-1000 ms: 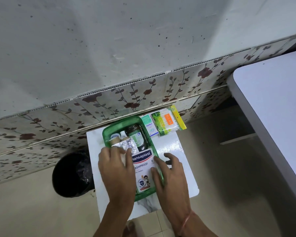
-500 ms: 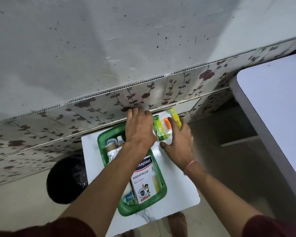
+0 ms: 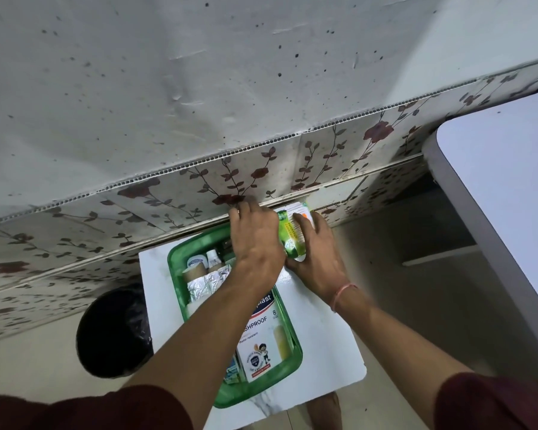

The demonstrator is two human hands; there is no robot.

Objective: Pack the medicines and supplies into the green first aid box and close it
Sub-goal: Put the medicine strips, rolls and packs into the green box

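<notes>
The open green first aid box (image 3: 296, 352) lies on a small white table (image 3: 326, 342). Inside it are a Hansaplast carton (image 3: 261, 342), a foil strip (image 3: 206, 283), a cardboard roll (image 3: 194, 272) and two small white bottles (image 3: 198, 261). My right hand (image 3: 319, 259) grips a green pack of cotton buds (image 3: 289, 235) just beyond the box's far right corner, thumb under it and fingers over its top. My left hand (image 3: 255, 240) reaches across the far end of the box with fingers curled down next to the pack. What is under its palm is hidden.
A black bin (image 3: 112, 333) stands on the floor left of the table. The floral wall panel (image 3: 261, 175) runs right behind the table's far edge. A larger pale table (image 3: 503, 212) is at the right. My foot (image 3: 323, 411) shows below the near edge.
Both hands left the near end of the box and reached to its far end. My right hand closed on the green pack, which now sits tilted in its grip.
</notes>
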